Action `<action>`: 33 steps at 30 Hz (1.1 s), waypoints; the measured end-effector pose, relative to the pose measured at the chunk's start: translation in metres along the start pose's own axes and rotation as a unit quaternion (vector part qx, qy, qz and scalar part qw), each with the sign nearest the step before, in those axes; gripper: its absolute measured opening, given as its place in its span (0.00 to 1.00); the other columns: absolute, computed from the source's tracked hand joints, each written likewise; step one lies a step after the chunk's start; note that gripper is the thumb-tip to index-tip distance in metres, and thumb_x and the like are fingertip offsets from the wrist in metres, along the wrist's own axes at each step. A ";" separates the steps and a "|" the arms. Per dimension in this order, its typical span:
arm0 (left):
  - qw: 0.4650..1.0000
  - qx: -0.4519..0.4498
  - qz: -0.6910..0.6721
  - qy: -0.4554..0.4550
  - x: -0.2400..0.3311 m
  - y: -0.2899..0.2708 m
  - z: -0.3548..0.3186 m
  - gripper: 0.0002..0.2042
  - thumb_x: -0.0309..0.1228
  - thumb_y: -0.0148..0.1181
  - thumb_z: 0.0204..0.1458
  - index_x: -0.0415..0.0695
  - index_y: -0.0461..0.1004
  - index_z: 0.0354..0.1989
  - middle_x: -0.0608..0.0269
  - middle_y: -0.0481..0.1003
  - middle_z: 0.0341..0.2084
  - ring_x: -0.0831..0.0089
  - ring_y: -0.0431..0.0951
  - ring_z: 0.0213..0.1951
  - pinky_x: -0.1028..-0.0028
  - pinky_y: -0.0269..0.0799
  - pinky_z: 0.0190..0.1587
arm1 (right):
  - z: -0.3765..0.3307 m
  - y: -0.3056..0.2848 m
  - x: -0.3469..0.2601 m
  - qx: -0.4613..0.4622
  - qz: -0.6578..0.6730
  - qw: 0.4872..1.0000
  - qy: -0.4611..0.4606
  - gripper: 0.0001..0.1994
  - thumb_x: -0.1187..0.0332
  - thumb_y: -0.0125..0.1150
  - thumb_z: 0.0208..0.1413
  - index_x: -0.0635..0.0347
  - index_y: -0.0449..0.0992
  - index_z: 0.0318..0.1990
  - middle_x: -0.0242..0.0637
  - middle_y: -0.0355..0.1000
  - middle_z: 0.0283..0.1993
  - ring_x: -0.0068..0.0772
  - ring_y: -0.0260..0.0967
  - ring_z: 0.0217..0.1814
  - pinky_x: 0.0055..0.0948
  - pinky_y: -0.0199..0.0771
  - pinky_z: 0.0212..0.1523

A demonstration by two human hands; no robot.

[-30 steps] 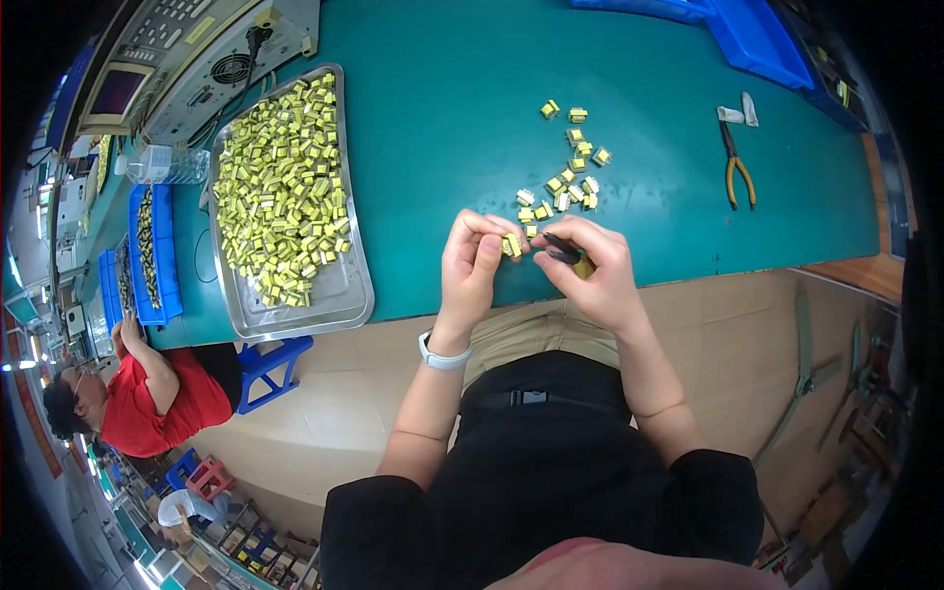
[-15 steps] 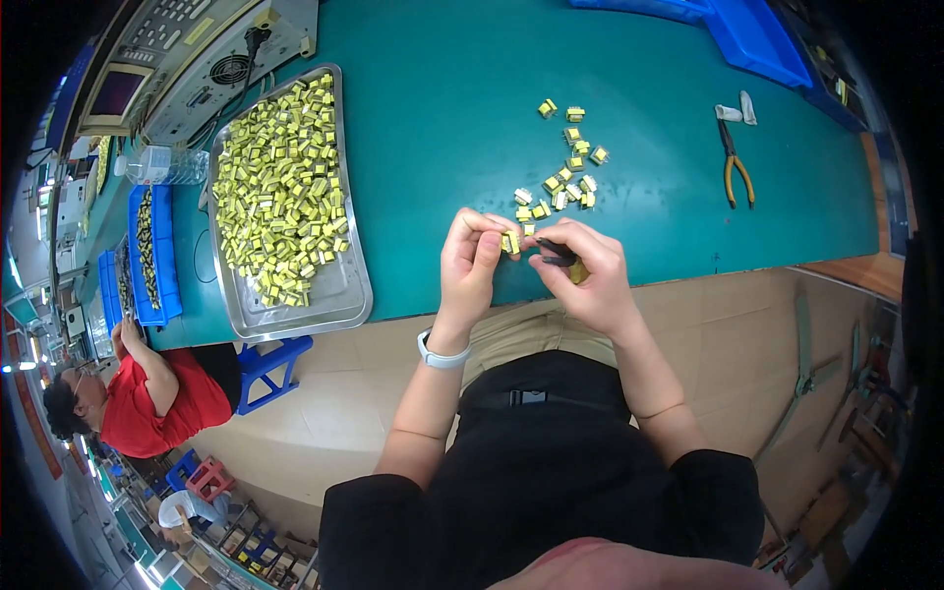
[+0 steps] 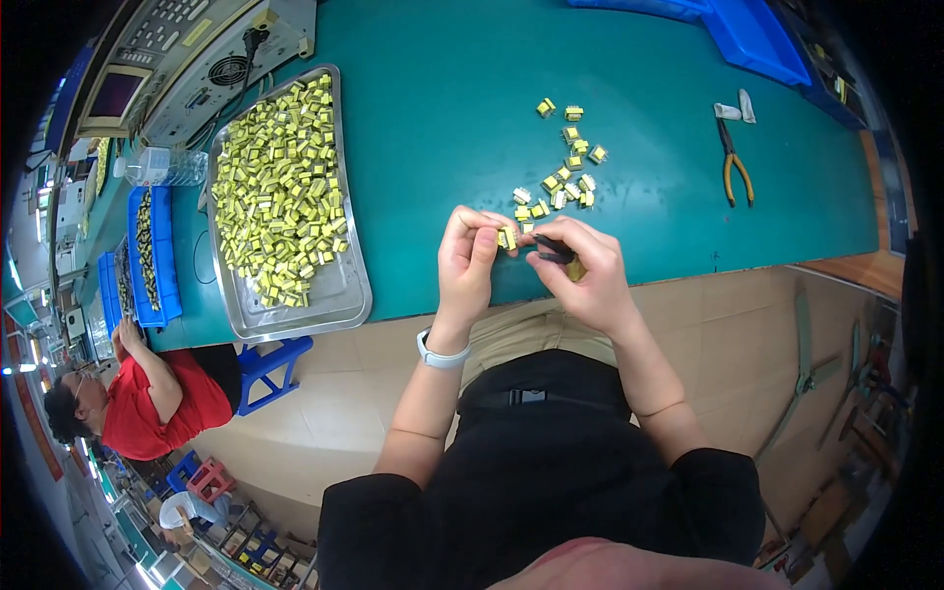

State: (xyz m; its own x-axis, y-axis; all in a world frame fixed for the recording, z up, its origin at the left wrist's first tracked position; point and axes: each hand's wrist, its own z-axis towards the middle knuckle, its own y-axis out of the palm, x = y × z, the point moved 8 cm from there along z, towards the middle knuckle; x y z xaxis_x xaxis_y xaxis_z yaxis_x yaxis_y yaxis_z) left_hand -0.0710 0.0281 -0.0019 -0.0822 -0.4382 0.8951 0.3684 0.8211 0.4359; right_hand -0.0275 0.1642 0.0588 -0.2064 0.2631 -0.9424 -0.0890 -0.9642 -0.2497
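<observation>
Between the thumb and fingers of my left hand (image 3: 467, 261) is a small yellow transformer (image 3: 506, 238), held just over the table's front edge. My right hand (image 3: 590, 267) is closed round pliers (image 3: 557, 250) with dark jaws, whose tips point toward the transformer. Whether the jaws touch it I cannot tell. Just beyond my hands, several loose yellow transformers (image 3: 551, 184) lie scattered on the green table (image 3: 433, 118). To the left stands a metal tray (image 3: 339, 305) heaped with many more of the same yellow parts.
Another pair of pliers (image 3: 732, 167) with orange handles lies at the right, beside two white finger cots (image 3: 737, 108). Blue bins (image 3: 752, 44) stand at the back right. An instrument (image 3: 226, 69) and a plastic bottle (image 3: 167, 166) are beyond the tray. A person in red (image 3: 147, 398) sits at left.
Both hands have shifted very slightly to the left, with the transformer and pliers still in them. The loose parts and the tray look unchanged.
</observation>
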 end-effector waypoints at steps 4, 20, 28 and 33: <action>1.000 -0.004 -0.003 0.000 0.002 0.004 0.001 0.09 0.34 0.51 0.66 0.41 0.63 0.40 0.54 0.75 0.37 0.75 0.72 0.34 0.73 0.72 0.41 | 0.000 -0.001 0.001 0.014 0.010 1.000 0.010 0.11 0.81 0.64 0.48 0.67 0.76 0.41 0.36 0.75 0.35 0.23 0.69 0.29 0.22 0.68 0.30; 0.999 -0.001 0.044 0.013 0.001 0.004 -0.001 0.08 0.32 0.51 0.66 0.41 0.63 0.40 0.54 0.75 0.38 0.74 0.74 0.37 0.74 0.71 0.41 | 0.001 0.000 0.000 0.021 0.000 1.000 0.008 0.13 0.81 0.64 0.48 0.66 0.77 0.43 0.37 0.75 0.35 0.24 0.71 0.32 0.23 0.70 0.32; 0.980 0.033 -0.179 -0.074 0.002 -0.002 0.006 0.08 0.34 0.48 0.65 0.43 0.63 0.43 0.60 0.68 0.33 0.74 0.65 0.34 0.74 0.66 0.40 | -0.005 -0.003 0.009 0.041 0.058 0.997 0.038 0.15 0.80 0.63 0.54 0.70 0.70 0.49 0.38 0.74 0.43 0.24 0.74 0.43 0.24 0.74 0.47; 0.941 0.045 0.303 -0.145 0.013 -0.001 0.000 0.11 0.23 0.67 0.50 0.40 0.72 0.40 0.65 0.71 0.33 0.78 0.67 0.31 0.78 0.65 0.32 | -0.009 -0.007 0.014 0.050 0.062 0.996 0.035 0.15 0.79 0.63 0.55 0.70 0.70 0.49 0.39 0.74 0.43 0.25 0.74 0.45 0.24 0.74 0.47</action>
State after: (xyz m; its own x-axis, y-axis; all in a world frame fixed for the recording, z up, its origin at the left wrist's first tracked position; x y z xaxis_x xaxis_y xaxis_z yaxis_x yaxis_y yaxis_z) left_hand -0.0727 0.0221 0.0096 -0.1357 0.2275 0.9643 0.3496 0.9217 -0.1683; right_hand -0.0213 0.1748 0.0454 -0.1526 0.1364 -0.9788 -0.1646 -0.9801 -0.1109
